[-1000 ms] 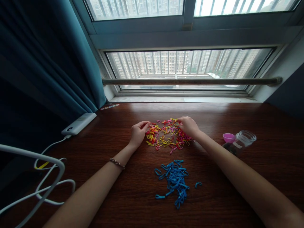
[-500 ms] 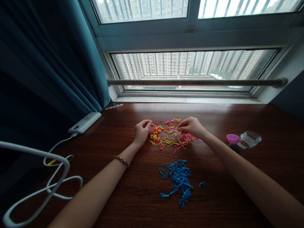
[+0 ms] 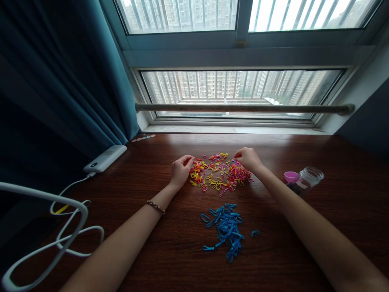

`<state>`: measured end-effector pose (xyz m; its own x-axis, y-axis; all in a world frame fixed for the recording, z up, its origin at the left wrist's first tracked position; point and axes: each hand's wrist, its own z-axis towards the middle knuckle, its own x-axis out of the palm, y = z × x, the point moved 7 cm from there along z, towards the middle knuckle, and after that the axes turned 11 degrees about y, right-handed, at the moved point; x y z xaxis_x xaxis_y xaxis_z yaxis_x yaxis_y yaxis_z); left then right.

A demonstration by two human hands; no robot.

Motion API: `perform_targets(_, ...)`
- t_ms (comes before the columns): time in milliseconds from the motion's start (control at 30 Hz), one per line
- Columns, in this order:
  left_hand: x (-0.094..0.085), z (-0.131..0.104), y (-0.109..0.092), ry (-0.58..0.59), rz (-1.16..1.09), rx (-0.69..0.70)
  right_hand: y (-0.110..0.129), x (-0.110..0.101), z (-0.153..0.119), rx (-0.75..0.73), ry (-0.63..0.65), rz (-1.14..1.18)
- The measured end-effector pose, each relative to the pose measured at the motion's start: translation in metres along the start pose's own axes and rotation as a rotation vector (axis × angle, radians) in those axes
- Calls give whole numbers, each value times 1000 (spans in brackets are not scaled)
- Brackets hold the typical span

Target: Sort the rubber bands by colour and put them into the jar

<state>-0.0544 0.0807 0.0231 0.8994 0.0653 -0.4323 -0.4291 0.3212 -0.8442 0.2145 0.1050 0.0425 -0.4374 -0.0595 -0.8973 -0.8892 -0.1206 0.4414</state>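
A loose spread of small red, pink and yellow rubber bands lies on the dark wooden table. At its left edge, my left hand has thumb and fingers pinched together; whatever is between them is too small to make out. My right hand is pinched too, at the upper right of the spread, fingertips close to a dense clump of pink and red bands; what it holds is unclear. Nearer to me sits a separate heap of blue rubber bands, with one blue band lying apart to its right.
A clear jar and a small pink cup stand right of my right forearm. On the left are a white power bank, its white cable and a blue curtain. A metal rail crosses the window behind.
My right hand has moved right and slightly away, from above the middle of the coloured bands to their upper right edge. My left hand stays nearly in place. The view has shifted slightly.
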Motion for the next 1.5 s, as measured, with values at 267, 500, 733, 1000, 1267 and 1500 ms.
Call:
perform_targets(267, 2, -1, -7, 41, 120, 69, -4, 26, 17, 16, 120, -79)
perform_targets(500, 2, -1, -5, 33, 147, 57, -8, 30, 25, -46, 174, -149)
perform_targets(733, 3, -1, -6, 39, 142, 59, -1, 29, 17, -143, 186, -178)
perform_targets(1000, 2, -1, -6, 33, 134, 64, 2, 25, 14, -145, 163, -38)
perform_targets(1267, 4, -1, -1, 59, 176, 51, 41, -1, -21, -253, 458, 450)
perform_targets(1500, 18, 2, 1, 175, 480, 129, 112, 24, -113, -520, 1188, 352)
